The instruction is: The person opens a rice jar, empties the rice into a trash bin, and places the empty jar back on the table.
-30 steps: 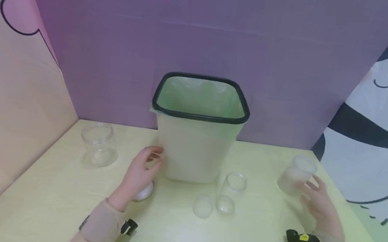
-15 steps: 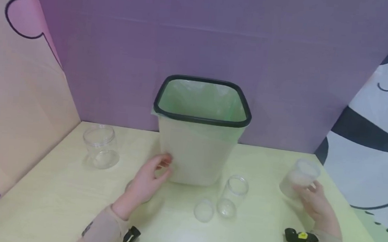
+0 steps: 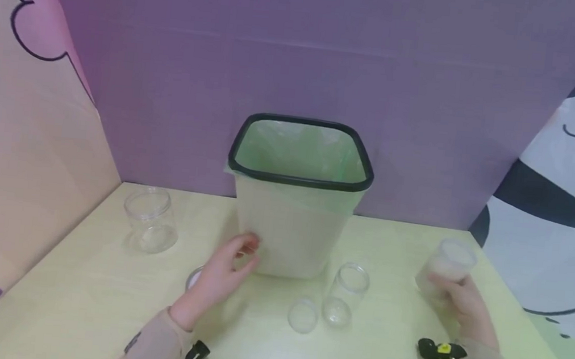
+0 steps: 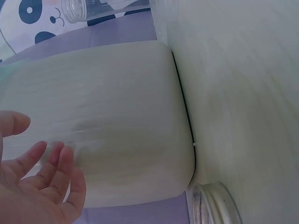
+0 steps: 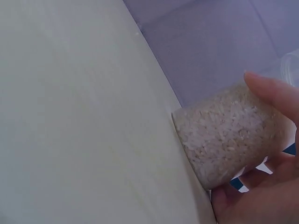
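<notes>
At the right of the head view, my right hand (image 3: 464,303) grips a clear jar of rice (image 3: 446,264). Thumb and fingers lie round its sides in the right wrist view, where pale grains fill much of the jar (image 5: 229,135) and its base is at the table. My left hand (image 3: 225,268) is in front of the lower left side of a whitish bin (image 3: 288,225), fingers loosely bent and holding nothing. In the left wrist view its fingertips (image 4: 67,156) are close to the bin wall; I cannot tell if they touch.
A wide clear jar (image 3: 152,222) stands at the back left. Before the bin are a slim clear jar (image 3: 346,293) and a clear round lid (image 3: 303,316). A round white-topped thing (image 3: 194,277) is partly hidden behind my left wrist. A green bag lines the black-rimmed bin.
My left hand has shifted slightly right across the bin's front. My right fingers have gone from beside the rice jar to a grip round it; the jar has hardly moved.
</notes>
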Demonstrator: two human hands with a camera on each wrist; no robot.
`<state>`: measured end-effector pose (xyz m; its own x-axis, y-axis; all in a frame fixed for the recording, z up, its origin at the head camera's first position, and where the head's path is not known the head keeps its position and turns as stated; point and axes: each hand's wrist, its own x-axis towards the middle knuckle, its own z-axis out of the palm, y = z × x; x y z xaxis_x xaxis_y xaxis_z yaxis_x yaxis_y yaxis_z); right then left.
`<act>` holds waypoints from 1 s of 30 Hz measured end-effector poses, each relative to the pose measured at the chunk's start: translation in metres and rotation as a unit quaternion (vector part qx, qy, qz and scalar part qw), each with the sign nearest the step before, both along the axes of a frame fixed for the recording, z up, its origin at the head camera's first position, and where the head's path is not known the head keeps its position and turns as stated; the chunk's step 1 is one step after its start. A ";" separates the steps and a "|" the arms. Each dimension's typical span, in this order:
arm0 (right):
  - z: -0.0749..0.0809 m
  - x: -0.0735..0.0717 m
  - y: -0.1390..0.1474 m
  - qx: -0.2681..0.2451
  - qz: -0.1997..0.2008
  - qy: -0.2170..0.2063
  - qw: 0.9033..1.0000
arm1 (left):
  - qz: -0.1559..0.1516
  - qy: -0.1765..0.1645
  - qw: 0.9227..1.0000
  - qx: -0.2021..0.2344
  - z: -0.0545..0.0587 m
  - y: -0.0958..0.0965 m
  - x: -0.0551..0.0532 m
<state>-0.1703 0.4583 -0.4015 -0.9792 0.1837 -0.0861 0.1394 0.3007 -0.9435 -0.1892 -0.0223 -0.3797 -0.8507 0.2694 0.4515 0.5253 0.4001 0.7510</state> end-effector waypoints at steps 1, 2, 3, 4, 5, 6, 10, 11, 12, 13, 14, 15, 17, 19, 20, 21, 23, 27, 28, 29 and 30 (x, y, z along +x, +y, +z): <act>0.001 0.001 0.000 0.010 -0.005 -0.010 1.000 | 0.000 -0.002 1.000 0.000 0.000 0.000 0.000; 0.002 0.001 0.000 0.020 -0.008 -0.017 1.000 | 0.001 -0.004 1.000 0.000 0.000 0.000 0.001; 0.003 0.002 -0.001 0.030 -0.011 -0.023 0.999 | 0.001 -0.005 1.000 0.001 0.000 0.000 0.001; 0.003 0.002 -0.001 0.038 -0.014 -0.024 0.999 | 0.002 -0.005 1.000 0.000 0.000 0.000 0.001; 0.004 0.002 -0.001 0.043 -0.017 -0.027 0.999 | 0.002 -0.003 1.000 0.001 0.000 0.000 0.001; 0.004 0.001 -0.001 0.045 -0.018 -0.027 0.998 | 0.003 -0.003 1.000 0.001 0.000 0.000 0.002; 0.005 0.003 -0.004 0.027 -0.037 -0.031 0.998 | 0.001 -0.003 1.000 -0.001 0.001 -0.001 0.001; 0.007 0.004 -0.005 0.024 -0.046 -0.031 0.998 | 0.000 -0.004 1.000 -0.001 0.001 -0.001 0.001; 0.009 0.006 -0.007 0.015 -0.050 -0.026 0.998 | 0.001 -0.006 1.000 -0.001 0.001 -0.001 0.001; 0.013 0.007 -0.009 0.009 -0.056 -0.021 0.998 | 0.001 -0.009 1.000 0.001 0.002 -0.002 0.002; 0.017 0.008 -0.012 0.001 -0.059 -0.010 0.998 | 0.002 -0.010 1.000 0.002 0.002 -0.002 0.002; 0.022 0.009 -0.015 -0.009 -0.061 0.005 0.998 | 0.003 -0.011 1.000 0.003 0.003 -0.003 0.003; 0.033 0.011 -0.022 -0.016 -0.058 0.036 0.998 | 0.008 -0.012 1.000 0.005 0.005 -0.004 0.004; 0.045 0.012 -0.031 -0.013 -0.057 0.062 0.996 | 0.012 -0.006 1.000 0.005 0.007 -0.006 0.006; 0.051 0.012 -0.035 -0.012 -0.057 0.077 0.995 | 0.013 0.001 1.000 0.005 0.007 -0.007 0.006; 0.057 0.013 -0.040 -0.007 -0.057 0.090 0.994 | 0.013 0.008 1.000 0.005 0.008 -0.008 0.007; 0.068 0.017 -0.050 0.017 -0.061 0.105 0.992 | 0.012 0.022 1.000 0.004 0.011 -0.010 0.008; 0.091 0.028 -0.074 0.035 -0.055 0.132 0.989 | 0.009 0.042 0.999 -0.001 0.018 -0.013 0.010; 0.096 0.032 -0.081 0.043 -0.050 0.135 0.989 | 0.008 0.046 0.999 -0.003 0.020 -0.013 0.010; 0.101 0.036 -0.088 0.050 -0.042 0.140 0.988 | 0.008 0.050 0.999 -0.004 0.022 -0.013 0.011; 0.104 0.039 -0.095 0.054 -0.033 0.147 0.987 | 0.008 0.054 0.998 -0.004 0.023 -0.014 0.012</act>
<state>-0.1311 0.3636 -0.2971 -0.9447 0.2403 0.2233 -0.1127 0.4014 -0.9089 -0.1775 -0.0359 -0.3565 -0.8008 0.2602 0.5394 0.5972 0.4146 0.6866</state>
